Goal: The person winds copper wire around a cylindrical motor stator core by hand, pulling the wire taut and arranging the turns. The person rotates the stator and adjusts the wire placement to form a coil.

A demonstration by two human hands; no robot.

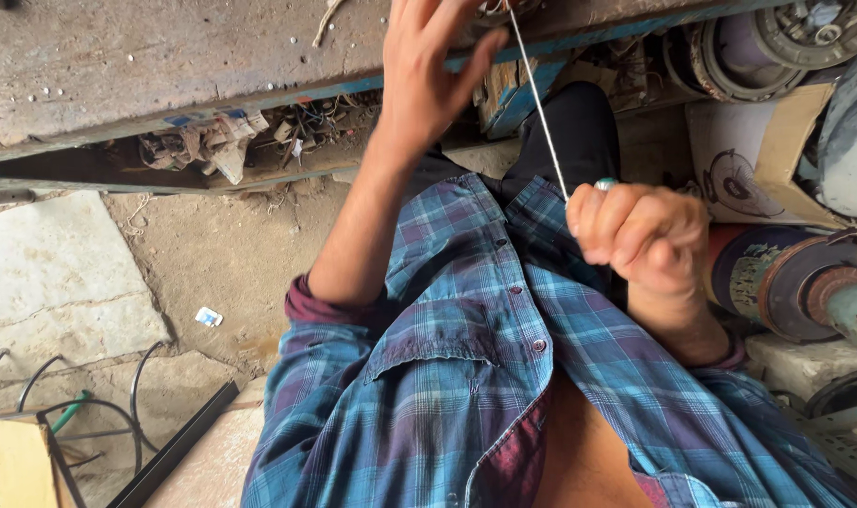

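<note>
A thin, taut metal wire runs from the worn workbench at the top down into my right hand. That hand is closed in a fist around the wire's lower end and wears a ring with a teal stone. My left hand is raised over the bench edge with its fingers spread. Its fingertips reach close to the upper part of the wire; I cannot tell whether they touch it. My blue plaid shirt fills the lower middle of the view.
A cluttered shelf of scraps and wires sits under the bench. Round motor parts and a cardboard box crowd the right side. Stone slabs and a wire guard lie on the dusty floor at left.
</note>
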